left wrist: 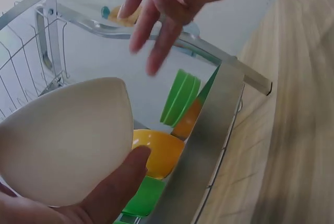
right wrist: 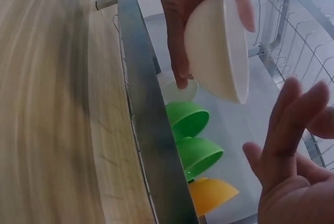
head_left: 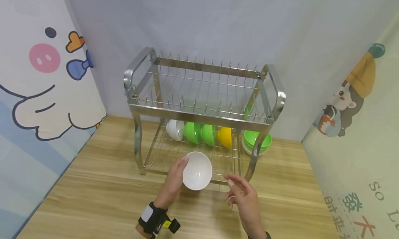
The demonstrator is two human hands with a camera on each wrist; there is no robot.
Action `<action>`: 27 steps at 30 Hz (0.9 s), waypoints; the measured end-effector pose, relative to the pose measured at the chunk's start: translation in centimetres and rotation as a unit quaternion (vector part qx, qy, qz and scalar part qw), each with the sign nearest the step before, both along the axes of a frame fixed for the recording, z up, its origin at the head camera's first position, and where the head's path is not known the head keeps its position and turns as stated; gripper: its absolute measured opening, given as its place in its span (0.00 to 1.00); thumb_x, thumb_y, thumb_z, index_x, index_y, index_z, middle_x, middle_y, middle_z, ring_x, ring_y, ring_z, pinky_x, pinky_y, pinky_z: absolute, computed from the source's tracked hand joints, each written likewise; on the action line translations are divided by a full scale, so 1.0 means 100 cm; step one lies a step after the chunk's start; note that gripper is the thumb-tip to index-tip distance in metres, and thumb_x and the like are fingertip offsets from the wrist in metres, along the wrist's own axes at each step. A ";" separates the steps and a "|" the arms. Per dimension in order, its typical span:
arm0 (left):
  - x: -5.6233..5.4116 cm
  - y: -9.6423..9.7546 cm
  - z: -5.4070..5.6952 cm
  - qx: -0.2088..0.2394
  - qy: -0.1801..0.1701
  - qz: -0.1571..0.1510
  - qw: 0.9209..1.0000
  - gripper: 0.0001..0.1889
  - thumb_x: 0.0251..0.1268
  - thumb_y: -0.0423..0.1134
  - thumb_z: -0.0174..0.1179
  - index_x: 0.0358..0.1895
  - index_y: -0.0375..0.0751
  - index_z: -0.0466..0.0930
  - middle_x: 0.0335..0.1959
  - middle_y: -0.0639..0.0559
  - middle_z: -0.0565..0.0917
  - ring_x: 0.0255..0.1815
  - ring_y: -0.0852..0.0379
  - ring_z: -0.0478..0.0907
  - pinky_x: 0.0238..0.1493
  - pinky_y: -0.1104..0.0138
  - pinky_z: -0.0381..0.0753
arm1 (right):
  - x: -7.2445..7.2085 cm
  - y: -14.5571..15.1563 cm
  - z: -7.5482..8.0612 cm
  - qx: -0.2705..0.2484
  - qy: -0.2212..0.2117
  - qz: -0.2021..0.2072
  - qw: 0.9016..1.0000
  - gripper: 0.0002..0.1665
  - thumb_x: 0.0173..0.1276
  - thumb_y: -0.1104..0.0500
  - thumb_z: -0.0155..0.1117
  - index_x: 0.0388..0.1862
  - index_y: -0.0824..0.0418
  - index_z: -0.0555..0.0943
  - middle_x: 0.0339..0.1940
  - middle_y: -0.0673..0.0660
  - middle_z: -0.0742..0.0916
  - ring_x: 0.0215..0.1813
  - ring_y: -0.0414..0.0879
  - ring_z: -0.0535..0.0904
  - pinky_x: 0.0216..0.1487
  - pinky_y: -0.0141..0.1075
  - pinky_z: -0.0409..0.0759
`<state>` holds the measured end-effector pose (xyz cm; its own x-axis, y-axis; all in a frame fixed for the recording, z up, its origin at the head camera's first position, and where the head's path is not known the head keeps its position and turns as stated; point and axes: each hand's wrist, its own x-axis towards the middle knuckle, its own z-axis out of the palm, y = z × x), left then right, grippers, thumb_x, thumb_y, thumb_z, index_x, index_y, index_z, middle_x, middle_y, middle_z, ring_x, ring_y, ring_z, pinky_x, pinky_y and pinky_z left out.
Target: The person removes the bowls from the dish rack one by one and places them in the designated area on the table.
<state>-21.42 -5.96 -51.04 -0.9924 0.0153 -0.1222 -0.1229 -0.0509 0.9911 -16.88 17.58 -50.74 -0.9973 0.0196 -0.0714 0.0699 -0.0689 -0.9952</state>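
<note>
My left hand (head_left: pixel 175 178) grips a white bowl (head_left: pixel 197 171) by its left side, thumb at the rim, in front of the metal dish rack (head_left: pixel 199 114). In the right wrist view the bowl (right wrist: pixel 214 46) is tilted on its side, the left fingers behind its wall. Apart from the bowl, my right hand (head_left: pixel 246 201) hovers to its right, fingers loosely bent and holding nothing. On the lower tier stand a white bowl (head_left: pixel 175 129), two green bowls (head_left: pixel 191 132) and a yellow bowl (head_left: pixel 225 136), tipped on edge in a row.
Right of the rack, a stack of green bowls (head_left: pixel 257 140) sits on a white one. The rack's upper tier has upright wire prongs (head_left: pixel 204 65). Its curved front legs (head_left: pixel 255 156) rise from the wooden table (head_left: pixel 99 190). Printed cloths hang at both sides.
</note>
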 end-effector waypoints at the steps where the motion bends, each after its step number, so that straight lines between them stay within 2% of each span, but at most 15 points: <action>1: 0.003 0.001 -0.001 0.010 -0.001 -0.005 1.000 0.35 0.87 0.56 0.40 0.78 0.30 0.62 0.72 0.29 0.71 0.72 0.36 0.71 0.73 0.45 0.75 | 0.001 -0.004 -0.002 -0.003 -0.006 0.008 1.000 0.20 0.77 0.59 0.65 0.64 0.65 0.81 0.61 0.52 0.88 0.28 0.41 0.84 0.22 0.25 0.78; 3: 0.009 0.001 -0.003 0.025 0.001 -0.011 1.000 0.36 0.87 0.57 0.40 0.79 0.29 0.60 0.76 0.30 0.67 0.76 0.35 0.66 0.78 0.40 0.67 | 0.003 -0.010 -0.005 -0.006 -0.014 0.030 0.999 0.24 0.77 0.59 0.65 0.69 0.64 0.79 0.67 0.55 0.84 0.28 0.42 0.85 0.22 0.26 0.78; 5: 0.013 0.002 -0.005 0.034 -0.005 -0.016 0.999 0.37 0.87 0.57 0.40 0.80 0.29 0.58 0.77 0.29 0.65 0.77 0.35 0.64 0.78 0.41 0.68 | 0.006 -0.015 -0.008 -0.009 -0.020 0.048 0.999 0.27 0.76 0.60 0.66 0.72 0.63 0.77 0.71 0.59 0.81 0.28 0.43 0.86 0.22 0.26 0.79; 8: 0.020 0.003 -0.007 0.044 -0.021 -0.029 0.998 0.38 0.86 0.59 0.40 0.80 0.29 0.58 0.75 0.28 0.66 0.71 0.37 0.69 0.68 0.49 0.78 | 0.010 -0.022 -0.010 -0.013 -0.027 0.068 0.997 0.32 0.75 0.61 0.66 0.76 0.62 0.73 0.76 0.66 0.77 0.28 0.43 0.87 0.24 0.27 0.81; 12: 0.030 0.006 -0.010 0.044 -0.030 -0.053 0.997 0.38 0.87 0.59 0.37 0.80 0.28 0.58 0.69 0.28 0.71 0.63 0.44 0.75 0.57 0.62 0.81 | 0.014 -0.031 -0.015 -0.019 -0.044 0.079 0.996 0.39 0.75 0.59 0.67 0.81 0.63 0.66 0.79 0.69 0.73 0.27 0.42 0.87 0.25 0.28 0.83; 18: 0.044 0.013 -0.019 0.063 -0.046 -0.067 0.995 0.40 0.86 0.59 0.39 0.81 0.26 0.55 0.70 0.28 0.72 0.61 0.50 0.76 0.61 0.61 0.81 | 0.015 -0.041 -0.025 -0.013 -0.057 0.048 0.997 0.40 0.74 0.61 0.68 0.81 0.68 0.64 0.76 0.75 0.74 0.21 0.44 0.86 0.22 0.33 0.86; 21: 0.049 0.015 -0.024 0.080 -0.052 -0.070 0.993 0.39 0.86 0.59 0.39 0.81 0.27 0.55 0.70 0.27 0.72 0.59 0.52 0.77 0.59 0.64 0.82 | 0.015 -0.041 -0.028 -0.006 -0.058 0.036 0.998 0.39 0.72 0.65 0.66 0.79 0.71 0.66 0.73 0.78 0.76 0.17 0.43 0.83 0.20 0.36 0.86; 27: 0.053 0.014 -0.031 0.087 -0.053 -0.072 0.992 0.38 0.87 0.56 0.40 0.81 0.25 0.53 0.68 0.27 0.74 0.59 0.53 0.78 0.56 0.69 0.80 | 0.016 -0.039 -0.035 -0.002 -0.059 0.039 0.997 0.38 0.69 0.69 0.64 0.77 0.74 0.67 0.69 0.80 0.78 0.16 0.44 0.83 0.19 0.42 0.87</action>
